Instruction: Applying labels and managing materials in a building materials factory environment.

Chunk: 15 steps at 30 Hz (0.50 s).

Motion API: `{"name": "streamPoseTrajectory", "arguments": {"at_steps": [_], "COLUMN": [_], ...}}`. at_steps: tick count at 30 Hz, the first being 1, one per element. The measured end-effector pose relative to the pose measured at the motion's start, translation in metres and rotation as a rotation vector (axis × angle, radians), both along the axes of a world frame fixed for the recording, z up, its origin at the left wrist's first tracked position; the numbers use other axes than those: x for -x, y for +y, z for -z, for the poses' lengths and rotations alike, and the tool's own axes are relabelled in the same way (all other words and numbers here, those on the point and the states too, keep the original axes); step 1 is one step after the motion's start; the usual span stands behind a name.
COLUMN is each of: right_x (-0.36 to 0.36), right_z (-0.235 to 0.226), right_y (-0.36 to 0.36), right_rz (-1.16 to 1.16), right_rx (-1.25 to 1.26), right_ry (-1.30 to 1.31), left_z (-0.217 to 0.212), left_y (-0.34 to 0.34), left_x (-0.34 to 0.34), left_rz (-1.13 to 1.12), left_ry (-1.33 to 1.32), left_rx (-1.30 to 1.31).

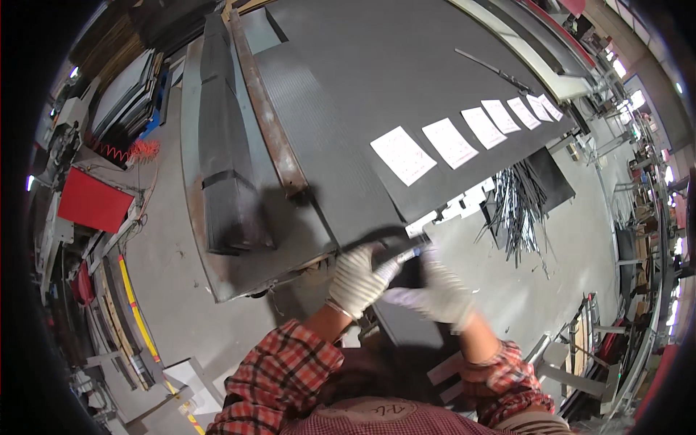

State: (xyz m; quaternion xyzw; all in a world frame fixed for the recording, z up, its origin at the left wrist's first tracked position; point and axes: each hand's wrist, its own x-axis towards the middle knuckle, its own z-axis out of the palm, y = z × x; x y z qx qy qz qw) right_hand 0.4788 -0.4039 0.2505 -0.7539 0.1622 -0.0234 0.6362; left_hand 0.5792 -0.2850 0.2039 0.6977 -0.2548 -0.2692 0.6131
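Note:
My left hand [359, 281], in a pale striped glove, is at the near edge of the dark table sheet [348, 188]. Its fingers are closed, and what they grip is hard to make out. A small whitish-blue item [408, 254] shows beside its fingertips. Opposite, my right hand [442, 290] wears a matching glove and is smeared by motion. Its thumb and fingers curve around a black area [412, 274] between the hands, but I cannot tell whether it holds anything. Several white printed sheets [404, 155] lie in a row on the dark surface beyond.
A strapped bundle of long dark strips [226, 145] lies at left, beside a rusty metal bar [268, 109]. Loose thin dark strips [518, 206] hang off the table's right edge. A thin dark rod [493, 69] rests farther back. A red panel [94, 199] stands far left.

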Motion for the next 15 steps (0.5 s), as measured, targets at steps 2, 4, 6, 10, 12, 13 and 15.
{"name": "streamPoseTrajectory", "arguments": {"at_steps": [2, 4, 6, 10, 12, 13, 15], "right_x": [0.016, -0.025, -0.037, -0.031, -0.04, -0.035, -0.035], "right_z": [-0.043, -0.078, -0.048, 0.015, 0.083, 0.121, 0.143], "right_y": [-0.023, -0.02, -0.041, -0.067, -0.069, -0.085, -0.097], "right_rz": [0.191, -0.368, -0.544, -0.427, -0.472, -0.545, -0.583], "right_rx": [0.364, 0.745, 0.728, 0.934, 1.034, 1.018, 0.867], "right_ry": [-0.134, -0.015, 0.137, 0.259, 0.577, 0.754, 0.828], "left_z": [0.005, 0.024, 0.018, 0.003, 0.004, -0.006, 0.005], "left_y": [0.002, 0.009, 0.004, -0.002, -0.005, -0.009, 0.002], "left_x": [0.006, 0.005, 0.008, 0.005, 0.009, 0.011, -0.001], "left_rz": [0.175, -0.016, 0.093, -0.022, -0.048, 0.035, -0.02], "left_ry": [-0.58, -0.481, -0.553, -0.677, -0.661, -0.59, -0.733], "left_rx": [-0.374, -0.124, -0.315, -0.346, -0.257, -0.259, -0.101]}}
